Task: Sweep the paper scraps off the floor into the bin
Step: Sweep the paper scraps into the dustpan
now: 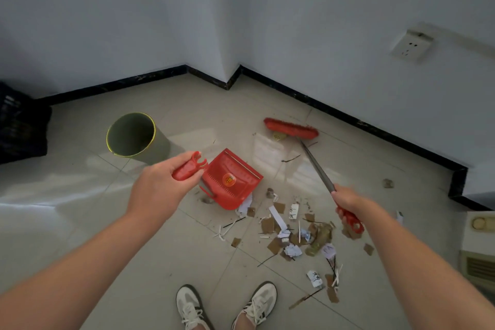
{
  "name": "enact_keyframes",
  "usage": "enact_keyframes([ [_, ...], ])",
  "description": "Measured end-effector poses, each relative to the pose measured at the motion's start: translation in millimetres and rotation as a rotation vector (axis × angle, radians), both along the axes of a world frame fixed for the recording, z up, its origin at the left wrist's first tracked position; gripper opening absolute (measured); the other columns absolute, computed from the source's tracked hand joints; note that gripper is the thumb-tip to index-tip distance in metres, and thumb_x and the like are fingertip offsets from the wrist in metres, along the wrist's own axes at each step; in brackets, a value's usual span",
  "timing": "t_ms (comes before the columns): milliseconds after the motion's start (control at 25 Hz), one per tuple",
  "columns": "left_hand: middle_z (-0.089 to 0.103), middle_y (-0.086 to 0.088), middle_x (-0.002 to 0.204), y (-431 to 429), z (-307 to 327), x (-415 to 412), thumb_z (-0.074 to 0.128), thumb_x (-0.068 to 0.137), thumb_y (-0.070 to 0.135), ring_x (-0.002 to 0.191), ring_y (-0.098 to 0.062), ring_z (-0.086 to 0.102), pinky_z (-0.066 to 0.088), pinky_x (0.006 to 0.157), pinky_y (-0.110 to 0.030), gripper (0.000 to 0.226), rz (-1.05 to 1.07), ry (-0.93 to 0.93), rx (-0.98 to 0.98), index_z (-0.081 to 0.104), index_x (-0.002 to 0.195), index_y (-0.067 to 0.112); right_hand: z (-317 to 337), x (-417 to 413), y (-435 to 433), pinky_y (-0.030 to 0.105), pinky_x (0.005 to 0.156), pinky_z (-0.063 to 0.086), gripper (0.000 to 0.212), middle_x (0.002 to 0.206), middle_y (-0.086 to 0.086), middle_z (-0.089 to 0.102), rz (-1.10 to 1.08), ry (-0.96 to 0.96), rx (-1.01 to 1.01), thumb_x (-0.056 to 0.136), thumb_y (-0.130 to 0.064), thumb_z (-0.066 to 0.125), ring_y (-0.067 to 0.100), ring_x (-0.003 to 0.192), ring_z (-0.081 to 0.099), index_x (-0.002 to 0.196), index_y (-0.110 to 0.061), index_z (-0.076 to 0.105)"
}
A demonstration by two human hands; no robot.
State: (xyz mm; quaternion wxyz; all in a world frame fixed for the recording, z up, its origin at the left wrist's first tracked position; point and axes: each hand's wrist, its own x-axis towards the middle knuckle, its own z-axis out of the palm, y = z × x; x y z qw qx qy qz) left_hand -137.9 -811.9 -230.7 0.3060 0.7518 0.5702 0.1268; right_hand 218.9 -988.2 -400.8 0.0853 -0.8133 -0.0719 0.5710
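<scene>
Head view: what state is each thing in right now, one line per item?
Left hand: closed around the dustpan handle.
Right hand: closed around the broom handle.
Dustpan: empty, its front edge at the scraps.
Broom: head down on the floor, beyond the scraps.
Bin: upright, open, nothing visible inside.
Paper scraps: scattered on the floor, not yet swept.
</scene>
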Motion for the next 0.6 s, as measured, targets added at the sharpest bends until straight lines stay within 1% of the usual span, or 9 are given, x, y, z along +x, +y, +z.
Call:
enact_keyframes([
  [120, 0.065, 0.010, 0.074, -2.7, 1.6, -1.1, 0.071, 0.076, 0.045, 0.071, -0.018, 0.059, 0.050, 0.064, -0.033, 0.035, -0.055, 0.092, 0.051, 0.065, 0.111, 0.043, 9.7, -10.8, -52.2, 0.021, 0.038, 0.037, 0.039, 0.057, 0.008, 0.044, 0.104, 0.012, -0.043, 0.095, -0.018, 0.023, 0.015, 0.036, 0.039, 0.131, -0.029, 0.036],
  [240, 0.066, 0.008, 0.074, 3.1, 15.7, -12.1, 0.071, 0.077, 0.046, 0.069, -0.018, 0.059, 0.049, 0.061, -0.033, 0.035, -0.097, 0.116, 0.094, 0.065, 0.111, 0.043, 36.6, -37.2, -126.4, 0.020, 0.037, 0.041, 0.036, 0.061, 0.008, 0.053, 0.195, -0.043, -0.074, 0.100, -0.017, 0.028, 0.012, 0.037, 0.048, 0.127, -0.039, 0.036],
  [320, 0.069, 0.008, 0.075, 6.1, 26.4, -22.2, 0.072, 0.076, 0.046, 0.069, -0.017, 0.060, 0.048, 0.059, -0.031, 0.035, -0.149, 0.135, 0.106, 0.065, 0.111, 0.043, 57.5, -71.6, -174.3, 0.025, 0.069, 0.055, 0.048, 0.104, 0.012, 0.067, 0.181, 0.013, -0.158, 0.094, -0.034, 0.049, 0.017, 0.080, 0.068, 0.140, -0.036, 0.035],
  [360, 0.069, 0.008, 0.074, 6.4, 27.7, -26.0, 0.072, 0.075, 0.048, 0.068, -0.017, 0.061, 0.047, 0.058, -0.030, 0.036, -0.202, 0.165, 0.108, 0.064, 0.111, 0.045, 20.1, -69.0, -215.0, 0.027, 0.096, 0.048, 0.076, 0.131, 0.010, 0.057, 0.222, 0.106, -0.210, 0.074, -0.060, 0.065, 0.020, 0.111, 0.061, 0.141, -0.041, 0.036],
  [400, 0.070, 0.008, 0.074, 5.1, 28.7, -28.4, 0.070, 0.075, 0.050, 0.068, -0.017, 0.062, 0.047, 0.057, -0.029, 0.036, -0.263, 0.197, 0.108, 0.064, 0.111, 0.047, -9.5, -68.1, -244.7, 0.029, 0.111, 0.036, 0.099, 0.145, 0.006, 0.044, 0.194, 0.135, -0.118, 0.040, -0.084, 0.063, 0.022, 0.128, 0.049, 0.133, -0.058, 0.039],
  [440, 0.071, 0.009, 0.075, 2.2, 29.1, -29.6, 0.066, 0.074, 0.054, 0.069, -0.017, 0.063, 0.047, 0.057, -0.028, 0.037, -0.316, 0.216, 0.101, 0.063, 0.111, 0.049, -19.9, -74.0, -266.1, 0.032, 0.114, 0.032, 0.101, 0.148, 0.004, 0.041, 0.168, 0.127, -0.045, 0.017, -0.092, 0.054, 0.021, 0.132, 0.046, 0.116, -0.075, 0.040],
  [480, 0.072, 0.010, 0.077, -1.9, 30.3, -29.7, 0.059, 0.072, 0.059, 0.070, -0.017, 0.064, 0.049, 0.058, -0.029, 0.040, -0.363, 0.214, 0.095, 0.062, 0.111, 0.050, -11.0, -83.1, -286.6, 0.032, 0.113, 0.034, 0.089, 0.147, 0.003, 0.045, 0.134, 0.098, -0.043, 0.021, -0.088, 0.060, 0.020, 0.129, 0.048, 0.109, -0.076, 0.046],
  [520, 0.072, 0.010, 0.077, -5.6, 31.6, -29.1, 0.052, 0.070, 0.062, 0.071, -0.017, 0.065, 0.051, 0.058, -0.030, 0.044, -0.403, 0.204, 0.094, 0.061, 0.111, 0.050, 15.4, -95.7, -295.8, 0.028, 0.108, 0.038, 0.073, 0.142, 0.004, 0.051, 0.071, 0.076, -0.067, 0.049, -0.071, 0.070, 0.019, 0.124, 0.052, 0.119, -0.061, 0.053],
  [600, 0.072, 0.011, 0.077, -11.5, 38.8, -26.4, 0.050, 0.070, 0.061, 0.072, -0.018, 0.065, 0.052, 0.058, -0.032, 0.042, -0.466, 0.188, 0.115, 0.057, 0.110, 0.050, 98.4, -140.7, -276.8, 0.015, 0.077, 0.049, 0.037, 0.119, 0.012, 0.067, -0.119, -0.031, -0.052, 0.084, -0.023, 0.067, 0.021, 0.098, 0.062, 0.122, -0.022, 0.066],
])
